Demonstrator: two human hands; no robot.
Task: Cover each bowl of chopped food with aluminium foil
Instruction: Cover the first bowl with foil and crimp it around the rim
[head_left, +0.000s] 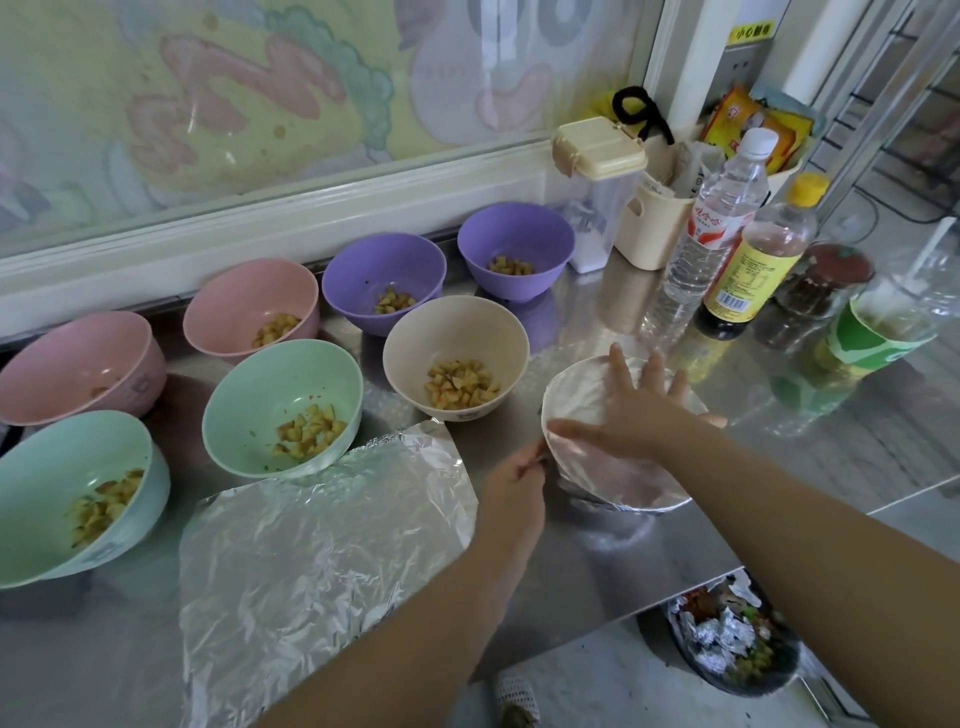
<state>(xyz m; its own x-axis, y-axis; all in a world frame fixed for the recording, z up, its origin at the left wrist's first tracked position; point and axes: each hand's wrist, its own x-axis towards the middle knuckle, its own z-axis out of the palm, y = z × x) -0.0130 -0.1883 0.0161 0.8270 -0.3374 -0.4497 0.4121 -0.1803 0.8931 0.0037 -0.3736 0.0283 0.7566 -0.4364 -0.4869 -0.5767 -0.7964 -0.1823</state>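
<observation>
A foil-covered bowl (618, 467) stands on the steel counter at centre right. My right hand (634, 405) lies flat on its foil top, fingers spread. My left hand (511, 480) pinches the foil at the bowl's left rim. A loose foil sheet (322, 545) lies flat to the left. Several uncovered bowls hold chopped yellow food: a beige bowl (457, 358), two green bowls (280, 405) (78, 493), two pink bowls (249, 309) (78, 364) and two purple bowls (384, 280) (517, 249).
Behind the covered bowl stand a water bottle (711, 228), a dark sauce bottle (753, 260), a spice jar (821, 280), a green cup (878, 322) and cream containers (602, 182). The counter edge (675, 597) runs below right. A bin with crumpled foil (732, 639) sits on the floor.
</observation>
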